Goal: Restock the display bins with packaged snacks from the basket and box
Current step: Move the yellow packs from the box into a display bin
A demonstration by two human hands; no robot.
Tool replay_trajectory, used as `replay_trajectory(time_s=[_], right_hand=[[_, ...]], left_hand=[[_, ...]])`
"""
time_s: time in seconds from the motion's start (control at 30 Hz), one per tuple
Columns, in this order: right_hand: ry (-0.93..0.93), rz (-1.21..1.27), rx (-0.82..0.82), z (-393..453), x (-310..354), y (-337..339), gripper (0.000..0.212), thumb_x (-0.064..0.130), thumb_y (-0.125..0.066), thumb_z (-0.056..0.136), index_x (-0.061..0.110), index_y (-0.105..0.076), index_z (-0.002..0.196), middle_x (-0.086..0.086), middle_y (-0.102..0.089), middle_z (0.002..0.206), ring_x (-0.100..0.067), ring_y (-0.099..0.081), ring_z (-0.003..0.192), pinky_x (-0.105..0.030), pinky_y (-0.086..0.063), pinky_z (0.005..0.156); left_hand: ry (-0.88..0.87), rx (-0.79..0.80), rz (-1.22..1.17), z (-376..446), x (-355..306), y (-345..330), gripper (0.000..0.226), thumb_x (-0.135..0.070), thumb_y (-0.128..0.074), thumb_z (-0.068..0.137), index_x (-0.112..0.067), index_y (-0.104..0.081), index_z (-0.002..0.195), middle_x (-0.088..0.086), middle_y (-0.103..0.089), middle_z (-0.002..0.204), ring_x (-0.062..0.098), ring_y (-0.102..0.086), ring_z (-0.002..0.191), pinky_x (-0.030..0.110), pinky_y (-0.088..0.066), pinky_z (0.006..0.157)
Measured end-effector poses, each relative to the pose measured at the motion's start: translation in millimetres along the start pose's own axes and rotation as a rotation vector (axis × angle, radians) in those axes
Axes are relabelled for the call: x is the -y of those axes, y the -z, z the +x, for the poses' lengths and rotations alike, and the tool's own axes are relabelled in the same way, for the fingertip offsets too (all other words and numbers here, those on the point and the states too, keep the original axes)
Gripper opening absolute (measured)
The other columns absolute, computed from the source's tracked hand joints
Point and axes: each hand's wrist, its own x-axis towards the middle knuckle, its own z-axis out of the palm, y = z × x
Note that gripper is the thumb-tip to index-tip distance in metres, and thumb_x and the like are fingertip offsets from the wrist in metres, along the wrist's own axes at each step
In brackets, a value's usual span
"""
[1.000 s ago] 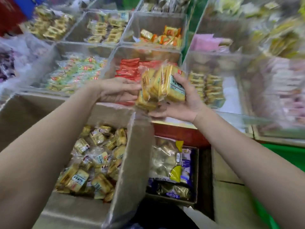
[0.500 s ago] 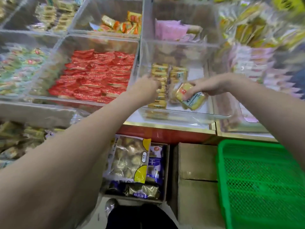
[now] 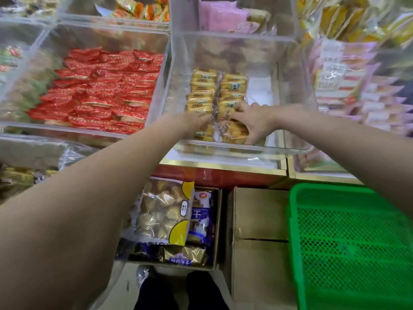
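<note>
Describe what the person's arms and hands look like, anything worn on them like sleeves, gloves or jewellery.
Both forearms are bare all the way to the picture's edge: no sleeves show. The left hand and right hand wear no gloves, and no watch, bracelet or ring is visible on either. The picture is slightly blurred, so fine details like nail polish cannot be told.

Yellow wrappers (image 3: 215, 90) are seen at centre frame, red foil packets (image 3: 98, 90) at left, pink packs (image 3: 220, 15) at top, and a green mesh-patterned basket (image 3: 348, 242) at lower right.
</note>
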Motion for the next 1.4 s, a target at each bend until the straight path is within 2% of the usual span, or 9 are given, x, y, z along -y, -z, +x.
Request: replay_trajectory(time_s=[0.3, 0.47, 0.53, 0.63, 0.77, 0.9, 1.07, 1.17, 1.4], right_hand=[[0.068, 0.120, -0.053, -12, -11, -28, 0.079, 0.023, -0.054, 0.094, 0.014, -0.001, 0.152, -0.009, 0.016, 0.157, -0.027, -0.017, 0.143, -0.028, -0.019, 0.113], [0.168, 0.265, -0.155, -17, -7, -27, 0.060, 0.031, -0.053, 0.094, 0.020, -0.029, 0.147, -0.010, -0.014, 0.155, -0.025, -0.028, 0.138, -0.027, -0.022, 0.110], [0.182, 0.357, -0.210, -18, -5, -27, 0.055, 0.029, -0.057, 0.091, 0.020, -0.039, 0.142, -0.013, -0.034, 0.131, -0.024, -0.038, 0.121, -0.020, -0.027, 0.100], [0.167, 0.399, -0.187, -17, -3, -28, 0.050, 0.025, -0.058, 0.091, 0.016, -0.046, 0.138, -0.006, -0.040, 0.107, -0.022, -0.042, 0.101, -0.019, -0.030, 0.084], [0.129, 0.430, -0.119, -16, -2, -24, 0.041, 0.023, -0.056, 0.093, 0.008, -0.052, 0.131, -0.006, -0.056, 0.117, -0.023, -0.050, 0.107, -0.026, -0.034, 0.085], [0.081, 0.762, -0.182, -28, -13, -14, 0.026, 0.018, -0.064, 0.087, 0.003, -0.056, 0.108, 0.001, -0.052, 0.088, -0.010, -0.047, 0.075, -0.022, -0.039, 0.068], [-0.334, 1.512, -0.278, -34, -28, -20, 0.032, 0.017, -0.060, 0.091, 0.007, -0.048, 0.119, -0.010, -0.063, 0.102, -0.020, -0.064, 0.083, -0.038, -0.052, 0.082], [-0.349, 1.644, -0.216, -28, -15, -25, 0.012, 0.013, -0.057, 0.093, 0.008, -0.051, 0.102, -0.010, -0.064, 0.098, -0.023, -0.064, 0.085, -0.040, -0.052, 0.084], [-0.335, 1.565, -0.193, -15, -3, -20, 0.030, 0.015, -0.062, 0.089, 0.006, -0.053, 0.116, -0.006, -0.065, 0.098, -0.022, -0.063, 0.093, -0.038, -0.051, 0.088]], left_hand=[[0.022, -0.006, -0.101, -2, 3, 4, 0.053, 0.015, -0.046, 0.079, -0.015, -0.042, 0.123, 0.000, -0.042, 0.133, 0.022, -0.050, 0.102, 0.030, -0.039, 0.075], [0.023, -0.010, -0.110, -4, 4, 5, 0.054, 0.015, -0.047, 0.079, -0.014, -0.042, 0.124, 0.002, -0.043, 0.133, 0.019, -0.045, 0.097, 0.028, -0.037, 0.075], [0.026, -0.012, -0.116, -5, 4, 5, 0.054, 0.015, -0.047, 0.079, -0.014, -0.042, 0.124, 0.003, -0.044, 0.131, 0.018, -0.044, 0.094, 0.028, -0.038, 0.076], [0.033, -0.002, -0.114, -4, 4, 4, 0.052, 0.014, -0.047, 0.080, -0.014, -0.042, 0.124, 0.004, -0.046, 0.130, 0.020, -0.046, 0.094, 0.030, -0.040, 0.077], [0.059, 0.050, -0.152, -5, 1, 15, 0.041, -0.013, -0.061, 0.086, -0.011, -0.047, 0.125, 0.009, -0.049, 0.128, 0.026, -0.050, 0.111, 0.033, -0.043, 0.087], [-0.006, -0.183, -0.242, -6, -5, 26, 0.040, -0.021, -0.060, 0.088, -0.013, -0.050, 0.125, 0.009, -0.050, 0.131, 0.026, -0.049, 0.117, 0.036, -0.041, 0.094], [-0.190, -0.108, -0.160, 9, -27, 18, 0.071, -0.026, -0.063, 0.087, -0.013, -0.025, 0.146, 0.005, -0.021, 0.155, 0.023, -0.024, 0.140, 0.034, -0.022, 0.114], [-0.232, -0.057, -0.063, 24, -33, 5, 0.069, -0.014, -0.060, 0.087, -0.017, -0.025, 0.147, 0.004, -0.021, 0.155, 0.026, -0.028, 0.138, 0.040, -0.027, 0.112], [-0.165, -0.079, 0.005, 19, -15, 1, 0.063, -0.032, -0.062, 0.085, -0.024, -0.033, 0.141, 0.001, -0.027, 0.150, 0.026, -0.031, 0.132, 0.045, -0.031, 0.108]])
